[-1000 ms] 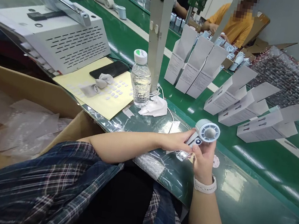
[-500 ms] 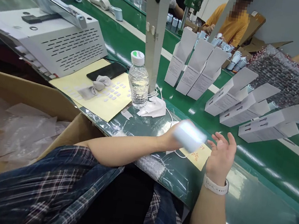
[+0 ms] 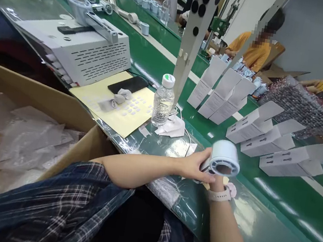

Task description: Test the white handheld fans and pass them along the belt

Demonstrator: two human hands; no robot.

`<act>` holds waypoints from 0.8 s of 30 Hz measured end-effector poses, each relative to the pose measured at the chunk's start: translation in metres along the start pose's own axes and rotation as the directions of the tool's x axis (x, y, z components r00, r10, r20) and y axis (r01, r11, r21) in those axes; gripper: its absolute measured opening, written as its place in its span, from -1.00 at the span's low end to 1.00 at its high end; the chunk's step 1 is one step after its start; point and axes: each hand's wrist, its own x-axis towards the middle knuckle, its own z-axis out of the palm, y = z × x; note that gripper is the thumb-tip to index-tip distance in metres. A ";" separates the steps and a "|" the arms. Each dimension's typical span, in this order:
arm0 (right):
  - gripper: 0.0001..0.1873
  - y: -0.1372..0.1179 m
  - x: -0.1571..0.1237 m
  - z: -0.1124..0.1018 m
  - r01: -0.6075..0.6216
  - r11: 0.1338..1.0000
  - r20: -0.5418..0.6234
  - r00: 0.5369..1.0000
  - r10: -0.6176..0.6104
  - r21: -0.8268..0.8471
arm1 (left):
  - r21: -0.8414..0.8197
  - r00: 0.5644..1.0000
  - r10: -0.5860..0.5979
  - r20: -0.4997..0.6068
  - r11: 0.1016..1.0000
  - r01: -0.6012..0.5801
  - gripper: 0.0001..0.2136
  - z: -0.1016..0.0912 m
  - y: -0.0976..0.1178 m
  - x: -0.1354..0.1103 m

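Curled fingers of the left hand (image 3: 193, 167) close round the lower part of the small fan (image 3: 225, 159), whose pale blue round head faces the camera, slightly tilted. The right hand (image 3: 216, 181) comes up from below and meets the fan. Its fingers are hidden behind the head, so how far it is closed cannot be told. A white watch (image 3: 219, 195) sits on that wrist.

The fan is held in the air to the right of the water bottle (image 3: 163, 101) and nearer the person, over the green bench (image 3: 268, 236). Right of the bottle and farther off lie open white boxes (image 3: 251, 127); left of it lies a yellow sheet (image 3: 120, 110).

Handling this well probably means gripping the handle rather than the grille, steadying it with both hands, and keeping the forearm clear of the bottle, which looks easy to tip.
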 end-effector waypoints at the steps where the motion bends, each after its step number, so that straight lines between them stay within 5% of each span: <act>1: -0.66 -0.004 0.011 0.008 0.024 0.999 0.037 0.999 -0.023 -0.042 | -0.068 0.986 -0.038 0.164 0.996 0.050 -0.52 -0.001 0.001 0.000; 2: -0.71 -0.009 0.021 0.019 0.054 0.995 0.076 0.996 -0.047 -0.088 | -0.116 0.939 -0.075 0.336 0.986 0.120 -0.55 -0.002 0.003 0.001; 4: -0.90 -0.018 0.037 0.045 0.113 0.981 0.155 0.984 -0.088 -0.158 | -0.137 0.778 -0.123 0.617 0.956 0.260 -0.57 -0.005 0.006 0.004; 6: -0.81 -0.024 0.046 0.074 0.162 0.968 0.215 0.969 -0.119 -0.193 | -0.110 0.650 -0.149 0.745 0.934 0.341 -0.60 -0.007 0.008 0.006; 8: -0.79 -0.027 0.049 0.095 0.196 0.958 0.240 0.960 -0.144 -0.209 | -0.094 0.597 -0.151 0.788 0.929 0.358 -0.62 -0.008 0.009 0.007; 10: -0.88 -0.026 0.052 0.096 0.213 0.954 0.220 0.961 -0.166 -0.211 | -0.135 0.622 -0.131 0.772 0.923 0.361 -0.62 -0.008 0.008 0.007; 12: -0.87 -0.022 0.057 0.075 0.206 0.957 0.153 0.972 -0.176 -0.204 | -0.229 0.703 -0.112 0.702 0.899 0.372 -0.56 -0.007 0.005 0.008; 16: -0.73 -0.014 0.054 -0.012 0.123 0.974 -0.055 0.989 -0.136 -0.189 | -0.401 0.878 -0.133 0.460 0.851 0.339 -0.47 -0.004 -0.006 0.013; 18: -0.75 -0.018 0.038 -0.053 0.079 0.988 -0.176 0.979 -0.101 -0.130 | -0.406 0.932 -0.208 0.296 0.856 0.320 -0.50 -0.003 -0.014 0.018; 21: -0.78 -0.027 0.004 -0.083 0.024 0.998 -0.308 0.950 -0.038 -0.051 | -0.341 0.925 -0.368 0.096 0.861 0.378 -0.57 -0.003 -0.024 0.023; 24: -0.77 -0.029 -0.020 -0.080 0.016 1.000 -0.224 0.975 -0.014 0.006 | -0.263 0.889 -0.458 0.010 0.856 0.444 -0.63 -0.001 -0.023 0.023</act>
